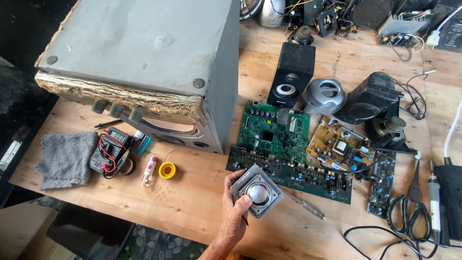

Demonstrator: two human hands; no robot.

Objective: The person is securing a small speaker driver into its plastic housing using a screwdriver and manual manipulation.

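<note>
Left hand [234,212] fingers pinching small square-framed speaker driver [256,191] over counter [192,192]; keep thumb off the dome. Right hand unseen.

I see a wooden table [192,192] of pale planks, scuffed and stained, filling most of my view. Daylight falls evenly across it, brightest on the right side, with soft shadows. Past its near edge, at lower left, I see a dark cabinet [86,231] and a patch of pebble-patterned floor [154,243]. The far left edge drops into deep shadow, where I cannot tell what stands there. No wall or window shows from up here; the table runs out of frame at top and right.
</note>
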